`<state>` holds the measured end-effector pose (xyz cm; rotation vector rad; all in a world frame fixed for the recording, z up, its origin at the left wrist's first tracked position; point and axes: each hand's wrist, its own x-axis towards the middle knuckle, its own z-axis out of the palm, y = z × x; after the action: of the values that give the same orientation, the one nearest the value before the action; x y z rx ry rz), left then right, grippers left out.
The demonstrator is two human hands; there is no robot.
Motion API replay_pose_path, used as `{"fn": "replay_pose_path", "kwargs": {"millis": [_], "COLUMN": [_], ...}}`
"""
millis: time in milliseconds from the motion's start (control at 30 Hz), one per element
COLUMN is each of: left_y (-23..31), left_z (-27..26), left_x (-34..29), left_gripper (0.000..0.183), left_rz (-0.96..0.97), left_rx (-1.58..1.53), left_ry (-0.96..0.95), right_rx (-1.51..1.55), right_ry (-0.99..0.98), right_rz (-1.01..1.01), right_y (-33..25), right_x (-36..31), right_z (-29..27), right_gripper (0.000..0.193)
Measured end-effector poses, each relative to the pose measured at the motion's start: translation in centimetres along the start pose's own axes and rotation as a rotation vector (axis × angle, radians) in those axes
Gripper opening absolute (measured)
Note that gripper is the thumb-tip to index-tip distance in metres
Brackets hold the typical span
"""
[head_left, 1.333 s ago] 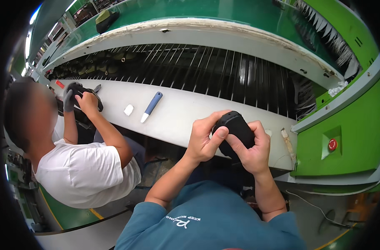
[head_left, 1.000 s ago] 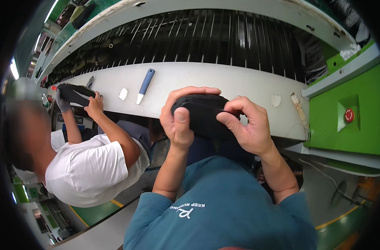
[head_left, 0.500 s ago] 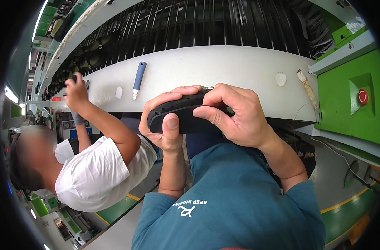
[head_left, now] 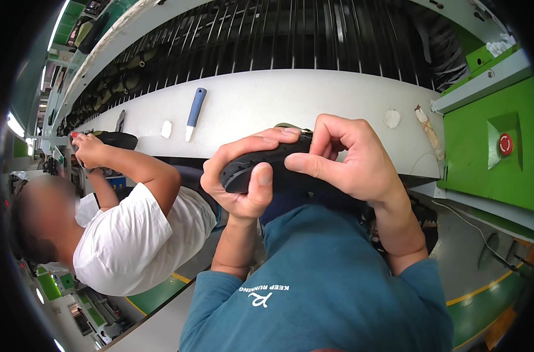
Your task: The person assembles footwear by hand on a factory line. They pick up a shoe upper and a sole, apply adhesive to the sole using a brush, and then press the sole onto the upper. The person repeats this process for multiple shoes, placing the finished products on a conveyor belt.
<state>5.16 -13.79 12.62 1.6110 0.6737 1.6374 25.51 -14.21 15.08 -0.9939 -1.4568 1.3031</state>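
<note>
A shoe (head_left: pixel 273 159) with a thick black sole is held in front of my body, its sole turned partly toward me. A bit of olive green shows along its far edge. My left hand (head_left: pixel 240 173) wraps around one end, fingers over the far side and thumb against the sole. At the other end, my right hand (head_left: pixel 352 158) is closed, with the thumb pressed to the sole's edge and the fingers curled beside it. What those right fingertips pinch, if anything besides the shoe, is hidden.
On the white ledge (head_left: pixel 243 97) lie a blue-handled blade tool (head_left: pixel 195 114), white pieces (head_left: pixel 167 129) and a wrapped stick (head_left: pixel 427 129). Beyond runs a rack of dark metal rollers (head_left: pixel 279 41). A green panel with a red button (head_left: pixel 505 144) stands right. At left, a co-worker in white (head_left: pixel 129 240) handles a dark shoe.
The shoe has tilted and shifted slightly right in my hands. My right fingers have curled in at its edge. The co-worker's hands have lowered, and a dark shoe now shows beside them.
</note>
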Motion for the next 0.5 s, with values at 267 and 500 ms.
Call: {"fn": "replay_pose_path", "kwargs": {"millis": [267,500], "left_y": [1.9,3.1], "left_z": [1.0,1.8], "left_x": [1.8,3.2], "left_gripper": [0.047,0.038], "left_rz": [-0.097,-0.124], "left_rx": [0.078,0.178], "left_ry": [-0.139,-0.224], "right_rx": [0.081,0.190], "right_ry": [0.032,0.092], "right_rz": [0.026,0.000], "right_y": [1.3,3.0], "right_x": [-1.4,-2.5], "right_z": [-1.7,-2.3], "right_gripper": [0.035,0.034]}}
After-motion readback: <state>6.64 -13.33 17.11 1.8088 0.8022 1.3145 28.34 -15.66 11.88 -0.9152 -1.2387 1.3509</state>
